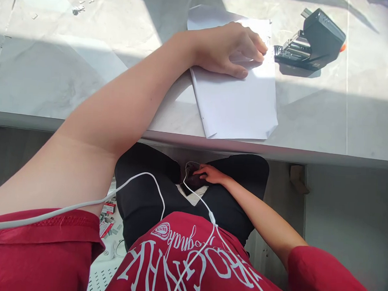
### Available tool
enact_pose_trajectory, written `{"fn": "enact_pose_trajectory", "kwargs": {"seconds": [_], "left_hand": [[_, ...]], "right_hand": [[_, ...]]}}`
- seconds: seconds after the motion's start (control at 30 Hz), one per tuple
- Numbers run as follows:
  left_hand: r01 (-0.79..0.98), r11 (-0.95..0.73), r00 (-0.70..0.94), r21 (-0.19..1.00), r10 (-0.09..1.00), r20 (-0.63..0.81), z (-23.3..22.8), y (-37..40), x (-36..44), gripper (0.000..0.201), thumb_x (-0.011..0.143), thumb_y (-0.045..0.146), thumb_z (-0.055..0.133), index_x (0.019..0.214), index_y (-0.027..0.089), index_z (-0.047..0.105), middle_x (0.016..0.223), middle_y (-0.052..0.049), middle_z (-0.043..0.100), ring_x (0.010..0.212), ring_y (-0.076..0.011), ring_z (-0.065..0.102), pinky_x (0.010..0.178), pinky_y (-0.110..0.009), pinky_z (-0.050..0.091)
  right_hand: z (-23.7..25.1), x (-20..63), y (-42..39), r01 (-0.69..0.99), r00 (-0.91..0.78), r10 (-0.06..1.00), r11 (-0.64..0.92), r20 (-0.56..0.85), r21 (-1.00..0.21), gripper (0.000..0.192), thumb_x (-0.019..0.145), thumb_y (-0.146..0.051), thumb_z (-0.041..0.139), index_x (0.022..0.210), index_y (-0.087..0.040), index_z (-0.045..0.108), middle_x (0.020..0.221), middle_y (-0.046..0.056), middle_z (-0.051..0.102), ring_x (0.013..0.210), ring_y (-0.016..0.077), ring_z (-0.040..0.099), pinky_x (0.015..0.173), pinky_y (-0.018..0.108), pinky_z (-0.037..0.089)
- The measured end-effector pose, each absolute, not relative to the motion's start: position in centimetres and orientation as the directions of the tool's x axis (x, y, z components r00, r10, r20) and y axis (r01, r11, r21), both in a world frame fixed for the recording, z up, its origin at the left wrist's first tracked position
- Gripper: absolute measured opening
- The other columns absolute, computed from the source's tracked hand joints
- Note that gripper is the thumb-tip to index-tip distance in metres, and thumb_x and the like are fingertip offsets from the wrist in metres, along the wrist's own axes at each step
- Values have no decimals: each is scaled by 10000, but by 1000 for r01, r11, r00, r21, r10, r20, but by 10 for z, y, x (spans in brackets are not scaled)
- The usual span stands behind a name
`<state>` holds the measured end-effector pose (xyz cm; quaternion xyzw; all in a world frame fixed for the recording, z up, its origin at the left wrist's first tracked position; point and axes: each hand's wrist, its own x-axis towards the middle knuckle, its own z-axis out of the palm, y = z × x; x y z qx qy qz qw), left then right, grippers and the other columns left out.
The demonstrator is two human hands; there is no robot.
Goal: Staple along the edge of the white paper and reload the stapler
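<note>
My left hand [231,47] rests palm down on the upper part of a stack of white paper sheets [236,100] lying on the grey marble table [56,73]; its fingers are loosely curled and the fingertips press the paper near its top right corner. A black stapler [312,41] sits on the table just to the right of those fingertips, not touched. My right hand [208,174] is down in my lap below the table edge, fingers on a dark phone [192,185] lying between my thighs. A white cable [198,196] runs from the phone up over my red shirt.
Small staples or bits [78,9] lie scattered at the table's far left. On the floor by my left leg sit several small red-and-white boxes [107,216] and a white perforated surface [102,274]. The table's front edge [308,156] runs across the middle.
</note>
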<state>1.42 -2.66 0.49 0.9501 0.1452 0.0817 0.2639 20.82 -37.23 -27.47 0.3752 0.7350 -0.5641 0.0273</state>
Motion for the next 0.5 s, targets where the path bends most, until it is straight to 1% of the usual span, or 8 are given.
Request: {"fn": "enact_pose_trajectory", "kwargs": {"seconds": [0.07,0.17,0.3,0.37,0.43,0.5], "left_hand": [[228,-820,945,525,315,82,5,-27,15,727,991,752,576,1577,329,651,1732,117,481,1533,-306,467,1290,-286,321],[219,-823,948,525,306,84,5,-27,14,727,996,729,575,1588,313,640,1733,102,479,1548,-299,462,1316,-304,308],[233,-822,946,520,315,74,5,-27,14,782,979,782,557,1591,301,634,1729,116,481,1515,-293,470,1330,-306,310],[238,-821,944,519,321,74,5,-27,13,810,966,817,541,1584,302,639,1724,128,485,1495,-310,468,1335,-320,315],[240,-820,943,519,323,75,6,-28,13,803,967,816,543,1580,307,641,1725,125,486,1499,-321,466,1343,-335,298],[235,-822,945,519,319,77,6,-28,13,777,981,778,563,1588,298,632,1729,100,484,1517,-315,470,1358,-350,254]], "right_hand": [[-275,208,-372,577,-728,512,97,-456,-811,498,950,-24,691,1354,-289,813,1117,61,676,1040,207,667,979,359,516],[-275,207,-372,579,-741,499,135,-450,-804,487,957,-41,694,1355,-296,812,1139,69,669,1042,211,663,956,353,516],[-276,206,-371,587,-735,502,134,-456,-799,462,946,-58,710,1333,-282,821,1151,80,690,1059,221,665,979,361,528],[-277,206,-371,581,-735,504,124,-453,-805,460,934,-66,720,1330,-274,824,1174,85,699,1077,226,667,998,366,531],[-278,206,-371,572,-742,495,116,-452,-812,474,922,-59,714,1332,-271,824,1164,80,697,1055,219,668,975,353,534],[-280,205,-371,570,-743,487,102,-458,-816,494,911,-32,690,1324,-264,828,1133,71,688,1023,210,666,935,335,529]]}}
